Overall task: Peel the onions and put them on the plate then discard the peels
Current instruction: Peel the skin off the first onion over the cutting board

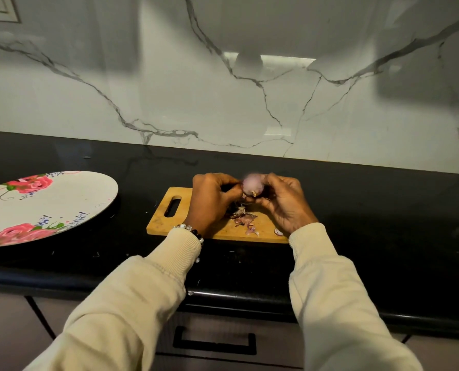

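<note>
A small pinkish onion, mostly bare of skin, is held above a wooden cutting board. My right hand grips the onion from the right. My left hand pinches at its left side, fingers curled. Loose purple peels lie on the board under my hands. A large round plate with pink roses sits on the counter to the left, with nothing on it.
The black counter runs along a white marble wall. A drawer with a dark handle is below the counter's front edge. Small peel scraps lie on the counter near the plate.
</note>
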